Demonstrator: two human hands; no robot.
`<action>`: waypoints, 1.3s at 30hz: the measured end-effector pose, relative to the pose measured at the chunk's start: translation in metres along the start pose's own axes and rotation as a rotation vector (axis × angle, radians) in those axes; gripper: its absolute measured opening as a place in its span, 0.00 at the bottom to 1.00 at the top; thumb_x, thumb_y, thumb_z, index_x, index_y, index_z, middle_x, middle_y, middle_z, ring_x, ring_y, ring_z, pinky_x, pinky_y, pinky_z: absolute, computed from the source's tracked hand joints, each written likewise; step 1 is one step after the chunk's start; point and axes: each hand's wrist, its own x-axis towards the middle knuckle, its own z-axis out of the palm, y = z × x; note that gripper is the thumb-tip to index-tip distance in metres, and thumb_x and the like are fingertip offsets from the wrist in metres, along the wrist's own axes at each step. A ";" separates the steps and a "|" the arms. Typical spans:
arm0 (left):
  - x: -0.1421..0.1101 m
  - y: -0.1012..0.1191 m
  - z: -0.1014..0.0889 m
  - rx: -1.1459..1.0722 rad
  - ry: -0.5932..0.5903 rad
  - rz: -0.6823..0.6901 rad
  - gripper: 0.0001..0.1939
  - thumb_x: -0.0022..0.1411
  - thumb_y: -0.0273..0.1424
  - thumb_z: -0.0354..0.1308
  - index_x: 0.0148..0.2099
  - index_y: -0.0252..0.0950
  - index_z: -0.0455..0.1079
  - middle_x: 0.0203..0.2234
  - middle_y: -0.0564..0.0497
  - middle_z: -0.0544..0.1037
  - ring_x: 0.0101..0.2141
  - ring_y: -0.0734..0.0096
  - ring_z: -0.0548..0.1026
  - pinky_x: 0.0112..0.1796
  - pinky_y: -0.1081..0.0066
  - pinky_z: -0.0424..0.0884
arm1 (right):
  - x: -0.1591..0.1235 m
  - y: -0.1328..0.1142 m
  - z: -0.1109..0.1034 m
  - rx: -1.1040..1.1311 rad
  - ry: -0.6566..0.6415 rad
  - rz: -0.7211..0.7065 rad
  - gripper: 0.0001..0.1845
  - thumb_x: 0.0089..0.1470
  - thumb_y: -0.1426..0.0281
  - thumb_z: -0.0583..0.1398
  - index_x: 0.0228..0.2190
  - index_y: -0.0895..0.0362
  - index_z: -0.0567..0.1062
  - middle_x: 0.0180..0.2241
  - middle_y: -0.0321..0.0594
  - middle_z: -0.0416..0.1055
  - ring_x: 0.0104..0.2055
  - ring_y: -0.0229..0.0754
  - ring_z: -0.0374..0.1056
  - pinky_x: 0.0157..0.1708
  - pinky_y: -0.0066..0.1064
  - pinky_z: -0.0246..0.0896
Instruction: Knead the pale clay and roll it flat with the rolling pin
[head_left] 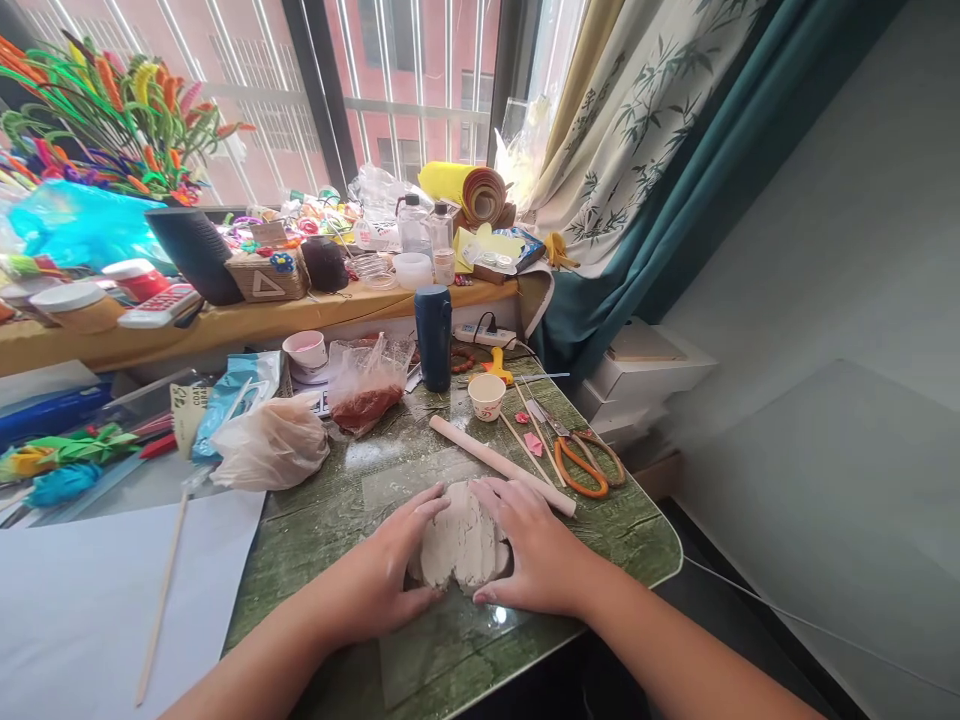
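A lump of pale grey-white clay (461, 535) lies on a clear sheet (409, 650) on the green table. Its top is rough and ridged, with a notch in the near edge. My left hand (394, 562) curves around its left side, fingers at the far edge and thumb at the near edge. From the right, my right hand (536, 550) grips it the same way, fingertips resting on the top. Just beyond the right hand, a wooden rolling pin (495, 460) lies at a slant. The clay's underside is hidden.
Orange-handled scissors (583, 465), a paper cup (487, 398) and thin sticks lie at the right. A dark blue bottle (433, 340) stands behind. Bags (274, 445) and white paper (97, 600) occupy the left. The table's right edge (679, 545) is close by.
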 end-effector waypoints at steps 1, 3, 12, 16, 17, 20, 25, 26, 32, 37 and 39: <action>0.001 -0.001 -0.002 -0.007 0.001 -0.003 0.47 0.57 0.30 0.66 0.73 0.47 0.48 0.74 0.43 0.48 0.71 0.50 0.52 0.68 0.48 0.56 | 0.002 -0.002 0.002 -0.009 0.025 0.011 0.67 0.38 0.50 0.74 0.71 0.50 0.49 0.71 0.50 0.50 0.71 0.63 0.45 0.70 0.55 0.41; 0.002 -0.003 -0.005 -0.025 0.004 -0.005 0.44 0.59 0.28 0.64 0.73 0.48 0.50 0.74 0.44 0.49 0.71 0.52 0.53 0.68 0.49 0.56 | 0.005 -0.004 0.007 -0.023 0.073 0.025 0.66 0.39 0.50 0.74 0.71 0.53 0.51 0.70 0.52 0.52 0.71 0.63 0.47 0.69 0.56 0.42; 0.001 -0.010 -0.006 -0.100 0.057 0.024 0.36 0.57 0.24 0.66 0.66 0.48 0.63 0.73 0.44 0.54 0.70 0.52 0.57 0.66 0.49 0.60 | 0.012 0.001 0.013 0.079 0.160 -0.069 0.66 0.36 0.56 0.77 0.70 0.54 0.52 0.69 0.55 0.50 0.72 0.60 0.46 0.70 0.52 0.43; -0.002 -0.012 -0.003 -0.101 0.090 0.037 0.35 0.58 0.25 0.66 0.65 0.48 0.62 0.73 0.44 0.53 0.70 0.51 0.57 0.66 0.50 0.60 | 0.013 0.001 0.012 0.089 0.116 -0.021 0.70 0.33 0.56 0.78 0.70 0.52 0.50 0.69 0.54 0.50 0.72 0.61 0.46 0.70 0.53 0.45; -0.003 -0.012 -0.003 -0.101 0.100 0.043 0.35 0.59 0.24 0.65 0.66 0.48 0.62 0.73 0.44 0.53 0.70 0.51 0.56 0.66 0.50 0.60 | 0.013 0.002 0.013 0.086 0.124 -0.023 0.71 0.33 0.56 0.78 0.70 0.52 0.49 0.69 0.54 0.51 0.72 0.62 0.47 0.70 0.55 0.45; -0.005 -0.016 -0.001 -0.086 0.118 0.080 0.35 0.59 0.22 0.64 0.66 0.48 0.62 0.73 0.45 0.52 0.70 0.52 0.56 0.66 0.50 0.60 | 0.011 0.005 0.018 0.085 0.206 -0.101 0.72 0.34 0.57 0.78 0.71 0.50 0.45 0.68 0.54 0.51 0.71 0.63 0.48 0.68 0.57 0.48; -0.007 -0.017 0.002 -0.041 0.158 0.214 0.32 0.60 0.18 0.59 0.63 0.49 0.66 0.74 0.48 0.49 0.70 0.52 0.56 0.65 0.52 0.62 | 0.004 0.007 0.020 0.032 0.429 -0.298 0.66 0.43 0.58 0.76 0.71 0.47 0.43 0.66 0.55 0.50 0.69 0.64 0.52 0.65 0.59 0.56; -0.007 -0.017 0.002 -0.049 0.191 0.204 0.34 0.60 0.19 0.59 0.65 0.49 0.64 0.75 0.48 0.46 0.71 0.51 0.54 0.66 0.51 0.61 | 0.002 0.007 0.021 0.010 0.483 -0.341 0.64 0.45 0.59 0.75 0.70 0.46 0.43 0.66 0.55 0.49 0.68 0.64 0.53 0.64 0.59 0.58; -0.002 -0.012 0.000 -0.403 0.128 -0.044 0.59 0.52 0.34 0.73 0.76 0.44 0.40 0.71 0.40 0.57 0.67 0.45 0.61 0.65 0.50 0.61 | 0.000 0.006 0.029 -0.184 0.714 -0.468 0.61 0.51 0.69 0.72 0.71 0.38 0.40 0.66 0.53 0.49 0.64 0.63 0.59 0.56 0.58 0.67; 0.007 -0.008 -0.002 -0.618 0.252 -0.132 0.28 0.62 0.43 0.64 0.61 0.37 0.68 0.52 0.44 0.80 0.51 0.53 0.78 0.52 0.60 0.75 | 0.016 0.001 0.017 -0.038 0.591 -0.492 0.66 0.48 0.61 0.74 0.71 0.42 0.38 0.65 0.55 0.48 0.67 0.63 0.55 0.61 0.59 0.62; 0.008 -0.006 -0.010 -0.549 0.347 -0.140 0.24 0.63 0.41 0.63 0.58 0.37 0.69 0.48 0.46 0.81 0.46 0.56 0.80 0.48 0.63 0.76 | 0.024 -0.003 0.006 0.034 0.537 -0.506 0.68 0.45 0.55 0.75 0.71 0.43 0.38 0.65 0.55 0.48 0.67 0.63 0.54 0.62 0.59 0.60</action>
